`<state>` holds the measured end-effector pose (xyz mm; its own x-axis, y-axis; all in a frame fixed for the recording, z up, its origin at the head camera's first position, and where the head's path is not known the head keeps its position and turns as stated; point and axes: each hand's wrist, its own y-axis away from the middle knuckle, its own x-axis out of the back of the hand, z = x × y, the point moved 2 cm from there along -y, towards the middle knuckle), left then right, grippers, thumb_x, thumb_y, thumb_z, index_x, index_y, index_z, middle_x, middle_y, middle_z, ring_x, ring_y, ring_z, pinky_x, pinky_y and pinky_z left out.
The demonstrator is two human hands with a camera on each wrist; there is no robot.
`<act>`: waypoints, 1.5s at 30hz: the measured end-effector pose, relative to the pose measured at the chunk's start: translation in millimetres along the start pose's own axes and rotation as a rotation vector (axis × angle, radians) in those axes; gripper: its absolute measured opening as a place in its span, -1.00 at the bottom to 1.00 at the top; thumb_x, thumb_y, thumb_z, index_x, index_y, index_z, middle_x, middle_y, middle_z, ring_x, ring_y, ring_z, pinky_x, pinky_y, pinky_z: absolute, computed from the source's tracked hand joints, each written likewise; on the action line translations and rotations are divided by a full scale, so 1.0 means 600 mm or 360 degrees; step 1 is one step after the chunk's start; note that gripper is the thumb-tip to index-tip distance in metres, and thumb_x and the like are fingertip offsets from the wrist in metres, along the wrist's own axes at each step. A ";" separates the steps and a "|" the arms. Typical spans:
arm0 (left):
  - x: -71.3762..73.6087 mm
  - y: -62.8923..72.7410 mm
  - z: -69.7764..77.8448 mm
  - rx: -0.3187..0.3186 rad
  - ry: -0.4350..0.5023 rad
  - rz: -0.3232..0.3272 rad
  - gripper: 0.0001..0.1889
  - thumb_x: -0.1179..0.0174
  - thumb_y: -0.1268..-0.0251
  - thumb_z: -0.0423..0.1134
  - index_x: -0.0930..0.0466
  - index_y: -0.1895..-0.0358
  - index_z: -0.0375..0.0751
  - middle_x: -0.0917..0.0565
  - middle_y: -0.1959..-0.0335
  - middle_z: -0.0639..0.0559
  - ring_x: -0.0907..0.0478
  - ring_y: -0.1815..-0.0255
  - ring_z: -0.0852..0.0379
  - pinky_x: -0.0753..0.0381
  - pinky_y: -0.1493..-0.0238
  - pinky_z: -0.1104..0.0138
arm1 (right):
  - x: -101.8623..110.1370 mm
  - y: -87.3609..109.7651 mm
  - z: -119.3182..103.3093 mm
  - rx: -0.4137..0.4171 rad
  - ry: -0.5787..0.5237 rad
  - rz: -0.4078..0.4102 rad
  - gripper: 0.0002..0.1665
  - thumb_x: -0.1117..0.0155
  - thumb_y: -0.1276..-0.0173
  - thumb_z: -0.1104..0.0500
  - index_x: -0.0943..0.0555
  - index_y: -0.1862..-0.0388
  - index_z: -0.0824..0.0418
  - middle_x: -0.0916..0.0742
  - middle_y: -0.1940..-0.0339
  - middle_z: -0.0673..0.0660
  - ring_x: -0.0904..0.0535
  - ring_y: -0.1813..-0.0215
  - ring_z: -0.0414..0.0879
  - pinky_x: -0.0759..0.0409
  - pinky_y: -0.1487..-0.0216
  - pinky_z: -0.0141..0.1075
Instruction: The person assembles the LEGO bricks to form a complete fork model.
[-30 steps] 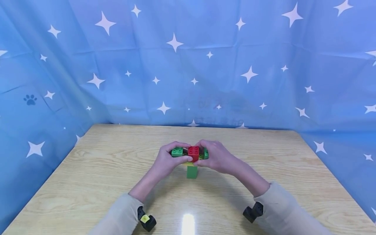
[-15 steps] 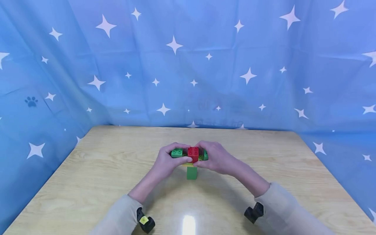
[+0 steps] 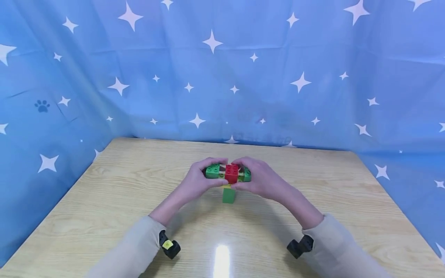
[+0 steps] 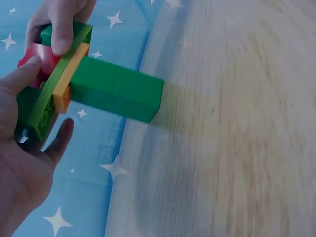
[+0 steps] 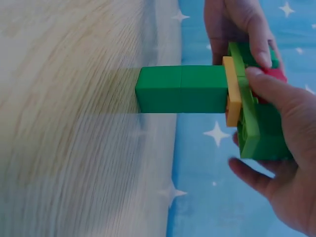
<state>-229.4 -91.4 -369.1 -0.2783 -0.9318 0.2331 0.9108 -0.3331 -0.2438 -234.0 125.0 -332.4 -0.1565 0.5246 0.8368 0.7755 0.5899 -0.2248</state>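
My left hand [image 3: 196, 181] and right hand [image 3: 262, 179] meet over a toy-brick build at mid-table. Between their thumbs and index fingers they pinch a red brick [image 3: 231, 173] at its centre top. On either side sit a green brick [image 3: 212, 171] and another green brick [image 3: 247, 174], partly covered by the hands. Beneath these runs a light green plate [image 5: 251, 116], resting on a thinner yellow-orange plate [image 5: 233, 94]. A column of two stacked green bricks [image 4: 116, 89] holds everything up and stands on the table. Both thumbs touch the near side of the build.
The pale wooden table [image 3: 104, 216] spreads around the build, with a bright light reflection near its front edge. A blue star-patterned curtain [image 3: 222, 77] hangs behind and along both sides. Black wrist cameras sit at each cuff.
The head view has shifted slightly, so the scene sits higher. Both thumbs have slid lower on the red brick's near side, exposing more of its front. The build stays in place.
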 end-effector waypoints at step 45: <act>0.005 0.016 -0.019 0.0066 0.0191 0.0426 -0.58 -0.42 -0.26 -0.44 -0.69 -0.20 -0.25 -0.75 -0.06 -0.17 -0.70 -0.10 -0.02 -0.69 -0.02 0.29 | -0.011 0.097 0.066 -0.0247 -0.0710 0.0711 -0.43 -0.38 -0.37 0.43 -0.52 -0.35 0.37 -0.74 -0.07 0.28 -0.68 -0.10 0.11 -0.64 -0.09 -0.39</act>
<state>-224.7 -98.8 -381.4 -0.0582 -0.9970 0.0519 0.9678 -0.0691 -0.2422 -212.1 180.0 -371.0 -0.0113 0.9231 0.3844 0.8988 0.1779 -0.4007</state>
